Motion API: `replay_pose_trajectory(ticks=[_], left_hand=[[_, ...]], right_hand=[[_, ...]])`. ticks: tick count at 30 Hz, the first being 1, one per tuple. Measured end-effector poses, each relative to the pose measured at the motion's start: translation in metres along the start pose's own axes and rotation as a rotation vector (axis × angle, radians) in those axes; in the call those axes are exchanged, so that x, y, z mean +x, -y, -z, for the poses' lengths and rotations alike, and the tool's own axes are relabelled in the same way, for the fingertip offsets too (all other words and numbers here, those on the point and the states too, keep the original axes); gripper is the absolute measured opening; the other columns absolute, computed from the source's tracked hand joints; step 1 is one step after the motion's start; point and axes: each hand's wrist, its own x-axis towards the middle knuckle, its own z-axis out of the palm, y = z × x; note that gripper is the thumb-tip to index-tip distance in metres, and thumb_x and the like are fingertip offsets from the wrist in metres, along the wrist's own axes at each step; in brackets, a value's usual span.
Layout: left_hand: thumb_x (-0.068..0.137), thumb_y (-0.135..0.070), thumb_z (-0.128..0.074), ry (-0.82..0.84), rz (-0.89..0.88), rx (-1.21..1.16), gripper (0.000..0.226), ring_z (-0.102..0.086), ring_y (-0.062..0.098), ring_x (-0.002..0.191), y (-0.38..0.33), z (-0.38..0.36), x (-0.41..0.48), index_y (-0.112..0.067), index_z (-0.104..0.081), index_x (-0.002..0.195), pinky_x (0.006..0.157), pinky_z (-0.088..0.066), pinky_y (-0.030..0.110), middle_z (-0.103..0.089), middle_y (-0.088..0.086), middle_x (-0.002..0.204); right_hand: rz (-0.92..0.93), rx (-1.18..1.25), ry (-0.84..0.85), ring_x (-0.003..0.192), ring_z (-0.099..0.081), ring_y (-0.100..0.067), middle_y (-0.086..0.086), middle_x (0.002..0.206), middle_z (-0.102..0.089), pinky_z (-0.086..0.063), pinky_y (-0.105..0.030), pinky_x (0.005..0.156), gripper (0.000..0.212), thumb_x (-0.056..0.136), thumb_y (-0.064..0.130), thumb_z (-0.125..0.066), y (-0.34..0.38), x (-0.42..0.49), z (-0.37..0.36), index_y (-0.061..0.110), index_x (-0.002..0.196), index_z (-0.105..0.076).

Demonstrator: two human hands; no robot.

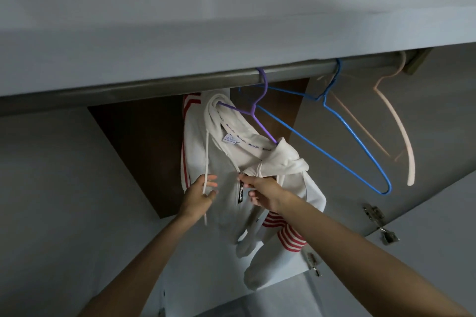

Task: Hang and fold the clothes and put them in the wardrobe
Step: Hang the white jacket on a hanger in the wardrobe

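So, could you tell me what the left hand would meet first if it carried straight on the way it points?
Likely the drawstring hanging right by the left hand, then the hoodie front just behind it; depth is unclear.

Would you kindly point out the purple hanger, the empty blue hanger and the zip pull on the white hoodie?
purple hanger [264, 128]: head view, on its sloping arm.
blue hanger [319, 150]: head view, on its long lower wire.
zip pull [240, 192]: head view, on the black tab.

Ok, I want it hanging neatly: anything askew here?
Yes. The white hoodie sits bunched and lopsided on the tilted purple hanger, its hood crumpled at the hanger's lower end.
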Motion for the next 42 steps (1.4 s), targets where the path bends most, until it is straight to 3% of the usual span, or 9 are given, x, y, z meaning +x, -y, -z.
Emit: replay_pose_trajectory(ticks=[4, 8, 14, 23, 26, 28, 30, 33, 42], left_hand=[[0.063, -0.029, -0.087, 0.102, -0.026, 0.083, 0.055, -0.059, 0.009, 0.095, -0.01, -0.025, -0.008, -0.02, -0.061, 0.11, 0.085, -0.046, 0.026, -0.063, -0.005, 0.1], [0.052, -0.054, -0.071, 0.076, -0.083, 0.172, 0.039, -0.059, -0.003, 0.08, -0.031, -0.055, -0.016, -0.039, -0.058, 0.085, 0.067, -0.044, 0.019, -0.063, -0.021, 0.083], [0.079, -0.025, -0.059, -0.007, -0.219, 0.295, 0.011, -0.062, 0.034, 0.08, -0.052, -0.084, -0.013, -0.02, -0.05, 0.074, 0.059, -0.043, 0.033, -0.067, 0.009, 0.076], [0.073, -0.042, -0.073, 0.056, -0.158, 0.228, 0.04, -0.049, 0.017, 0.055, -0.053, -0.083, -0.011, -0.019, -0.045, 0.058, 0.053, -0.037, 0.031, -0.045, -0.007, 0.047], [0.078, -0.046, -0.068, 0.067, -0.169, 0.281, 0.039, -0.05, 0.017, 0.055, -0.053, -0.076, -0.015, -0.016, -0.048, 0.063, 0.053, -0.036, 0.031, -0.047, -0.005, 0.05], [0.084, -0.044, -0.063, 0.071, -0.21, 0.312, 0.042, -0.052, 0.021, 0.058, -0.055, -0.071, -0.02, -0.02, -0.04, 0.059, 0.051, -0.032, 0.03, -0.043, -0.005, 0.049], [0.09, -0.042, -0.058, 0.073, -0.264, 0.353, 0.046, -0.052, 0.025, 0.061, -0.058, -0.063, -0.023, -0.022, -0.032, 0.057, 0.053, -0.029, 0.031, -0.037, -0.004, 0.048], [0.093, -0.043, -0.052, 0.094, -0.328, 0.43, 0.047, -0.041, 0.025, 0.055, -0.059, -0.045, -0.026, -0.023, -0.029, 0.058, 0.052, -0.026, 0.033, -0.03, -0.001, 0.049], [0.095, -0.037, -0.048, 0.04, -0.117, 0.551, 0.036, -0.061, 0.029, 0.075, -0.025, 0.011, -0.023, -0.02, -0.044, 0.064, 0.062, -0.042, 0.031, -0.061, 0.004, 0.069]], right_hand=[[-0.021, -0.078, 0.133, 0.041, -0.035, -0.003, 0.01, 0.058, -0.047, -0.029, -0.014, 0.042, 0.012, 0.085, 0.029, -0.071, -0.003, -0.012, 0.021, 0.017, 0.083, -0.074], [-0.01, -0.04, 0.19, 0.041, -0.029, -0.002, 0.01, 0.051, -0.039, -0.023, -0.014, 0.037, 0.024, 0.085, 0.027, -0.07, -0.01, -0.028, 0.039, 0.02, 0.063, -0.075], [0.164, -0.186, 0.143, 0.04, -0.029, -0.003, 0.009, 0.051, -0.042, -0.019, -0.013, 0.036, 0.017, 0.089, 0.026, -0.067, -0.002, -0.053, 0.055, 0.015, 0.077, -0.072], [0.401, -0.434, 0.097, 0.041, -0.045, -0.007, 0.005, 0.054, -0.056, -0.031, -0.015, 0.04, 0.02, 0.091, 0.028, -0.065, 0.044, -0.1, 0.058, 0.015, 0.08, -0.076], [0.936, -0.645, -0.31, 0.058, -0.056, -0.002, 0.012, 0.066, -0.063, -0.039, -0.009, 0.054, 0.01, 0.088, 0.025, -0.068, 0.064, -0.114, 0.047, 0.018, 0.089, -0.075], [1.177, -0.899, -0.52, 0.092, -0.057, -0.008, 0.004, 0.101, -0.066, -0.047, -0.019, 0.076, 0.03, 0.087, 0.027, -0.068, 0.082, -0.115, 0.032, 0.016, 0.114, -0.067], [1.087, -1.089, -0.45, 0.109, -0.055, -0.023, -0.008, 0.119, -0.062, -0.046, -0.034, 0.092, 0.042, 0.089, 0.028, -0.065, 0.1, -0.106, 0.018, 0.012, 0.127, -0.057], [0.978, -1.083, -0.331, 0.094, -0.064, -0.031, -0.012, 0.098, -0.07, -0.049, -0.043, 0.087, 0.022, 0.093, 0.018, -0.06, 0.115, -0.088, 0.01, 0.011, 0.112, -0.066], [0.991, -1.078, -0.145, 0.056, -0.053, 0.002, 0.001, 0.068, -0.064, -0.036, 0.0, 0.058, 0.017, 0.093, 0.013, -0.062, 0.13, -0.077, 0.026, 0.003, 0.086, -0.075]])
